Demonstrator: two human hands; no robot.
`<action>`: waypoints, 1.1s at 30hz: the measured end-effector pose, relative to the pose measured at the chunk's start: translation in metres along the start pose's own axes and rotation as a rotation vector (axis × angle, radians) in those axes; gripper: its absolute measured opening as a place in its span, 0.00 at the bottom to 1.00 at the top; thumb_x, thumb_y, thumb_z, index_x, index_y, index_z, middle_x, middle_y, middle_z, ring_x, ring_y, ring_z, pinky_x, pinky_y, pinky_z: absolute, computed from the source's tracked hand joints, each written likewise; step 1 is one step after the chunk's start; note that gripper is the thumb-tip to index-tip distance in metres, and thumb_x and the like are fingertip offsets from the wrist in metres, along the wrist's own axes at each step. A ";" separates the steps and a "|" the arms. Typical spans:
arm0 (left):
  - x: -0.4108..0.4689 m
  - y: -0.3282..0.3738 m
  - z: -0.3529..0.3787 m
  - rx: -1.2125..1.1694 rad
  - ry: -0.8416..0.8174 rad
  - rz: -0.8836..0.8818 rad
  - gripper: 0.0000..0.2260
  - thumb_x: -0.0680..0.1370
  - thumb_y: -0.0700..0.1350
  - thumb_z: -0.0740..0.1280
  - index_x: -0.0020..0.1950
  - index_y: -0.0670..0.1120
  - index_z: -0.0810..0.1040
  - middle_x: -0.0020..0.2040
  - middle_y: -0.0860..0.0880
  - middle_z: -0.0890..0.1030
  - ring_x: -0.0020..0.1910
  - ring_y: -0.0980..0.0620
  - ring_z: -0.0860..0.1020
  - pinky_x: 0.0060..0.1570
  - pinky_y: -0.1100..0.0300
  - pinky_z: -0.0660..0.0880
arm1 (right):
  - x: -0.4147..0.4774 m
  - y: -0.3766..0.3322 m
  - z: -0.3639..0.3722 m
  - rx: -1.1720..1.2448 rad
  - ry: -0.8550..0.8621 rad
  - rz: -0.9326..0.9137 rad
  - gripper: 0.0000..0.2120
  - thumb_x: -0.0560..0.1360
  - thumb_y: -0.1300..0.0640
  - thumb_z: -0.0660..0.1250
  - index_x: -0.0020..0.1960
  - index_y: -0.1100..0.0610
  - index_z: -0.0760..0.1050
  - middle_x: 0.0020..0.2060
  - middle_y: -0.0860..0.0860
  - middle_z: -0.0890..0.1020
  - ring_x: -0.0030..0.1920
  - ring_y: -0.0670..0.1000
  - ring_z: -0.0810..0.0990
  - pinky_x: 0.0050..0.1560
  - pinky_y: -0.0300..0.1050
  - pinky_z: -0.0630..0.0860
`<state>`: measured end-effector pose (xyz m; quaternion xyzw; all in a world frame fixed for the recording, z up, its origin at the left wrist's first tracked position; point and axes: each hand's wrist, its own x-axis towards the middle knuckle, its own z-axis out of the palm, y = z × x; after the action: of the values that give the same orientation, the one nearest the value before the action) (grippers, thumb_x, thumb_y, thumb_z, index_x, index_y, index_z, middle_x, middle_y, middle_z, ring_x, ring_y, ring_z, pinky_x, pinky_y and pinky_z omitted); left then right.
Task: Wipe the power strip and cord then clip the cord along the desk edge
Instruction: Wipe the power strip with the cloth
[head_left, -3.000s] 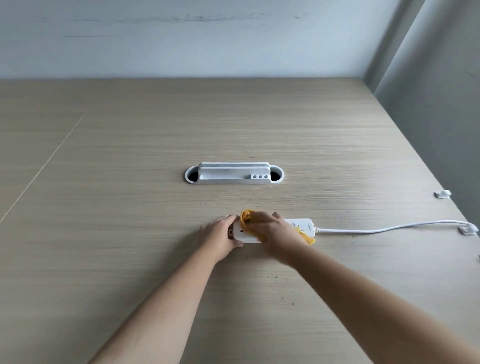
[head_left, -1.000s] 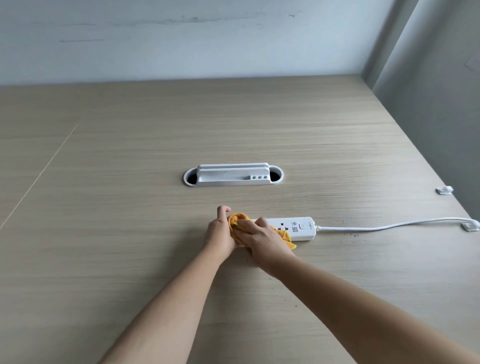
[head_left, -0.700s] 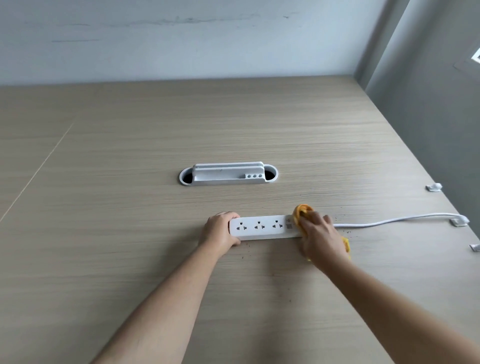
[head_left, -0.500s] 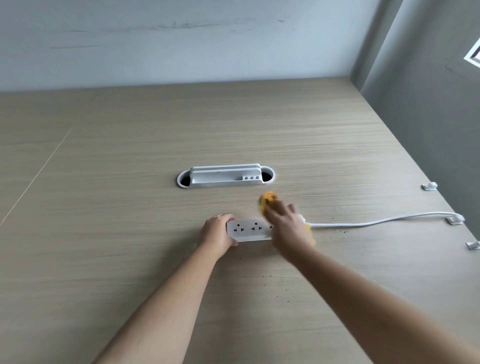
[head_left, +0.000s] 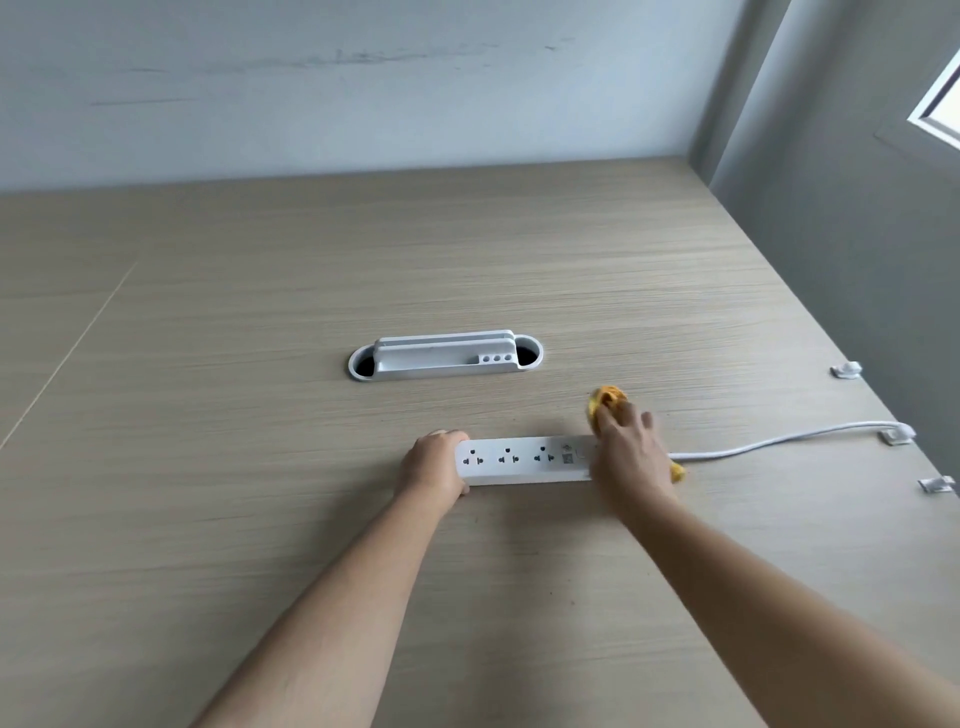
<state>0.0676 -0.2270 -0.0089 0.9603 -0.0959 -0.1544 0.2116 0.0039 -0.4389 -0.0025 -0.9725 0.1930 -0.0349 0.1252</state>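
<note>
A white power strip (head_left: 519, 460) lies flat on the wooden desk (head_left: 260, 467), three sockets facing up. My left hand (head_left: 434, 467) grips its left end. My right hand (head_left: 626, 454) presses a yellow cloth (head_left: 608, 400) over the strip's right end, where the switch is hidden. The white cord (head_left: 769, 441) runs right from under that hand to a clear clip (head_left: 894, 434) at the desk's right edge, which holds it.
A white cable grommet tray (head_left: 445, 356) is set in the desk behind the strip. Two more clear clips sit on the right edge, one farther back (head_left: 847, 370) and one nearer (head_left: 937, 484). A grey wall (head_left: 857, 234) borders the desk's right side.
My right hand with the cloth has slid along the strip from its left end to its right end, back toward the middle, then right again. My left hand keeps hold of the left end.
</note>
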 end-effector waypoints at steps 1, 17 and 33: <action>0.000 0.001 0.000 0.028 -0.005 0.002 0.23 0.64 0.37 0.76 0.56 0.51 0.77 0.54 0.50 0.79 0.53 0.48 0.76 0.44 0.59 0.70 | -0.004 -0.014 0.002 0.012 0.000 -0.124 0.24 0.70 0.67 0.59 0.65 0.56 0.67 0.65 0.56 0.69 0.56 0.59 0.67 0.51 0.53 0.70; 0.002 0.001 0.000 0.129 -0.014 0.012 0.20 0.65 0.39 0.76 0.55 0.50 0.78 0.53 0.48 0.79 0.51 0.46 0.78 0.43 0.56 0.71 | -0.017 -0.026 0.004 0.082 -0.001 -0.306 0.24 0.70 0.66 0.60 0.64 0.53 0.69 0.67 0.53 0.69 0.53 0.59 0.68 0.43 0.51 0.71; -0.004 0.012 0.005 0.243 0.024 -0.039 0.16 0.67 0.37 0.72 0.53 0.45 0.76 0.52 0.47 0.80 0.51 0.44 0.79 0.46 0.54 0.75 | -0.012 0.013 -0.014 -0.012 -0.176 -0.299 0.21 0.72 0.65 0.59 0.61 0.51 0.74 0.64 0.47 0.72 0.54 0.56 0.69 0.45 0.50 0.74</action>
<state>0.0612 -0.2383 -0.0069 0.9824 -0.0928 -0.1340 0.0917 -0.0132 -0.4494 0.0071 -0.9905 0.0348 0.0331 0.1292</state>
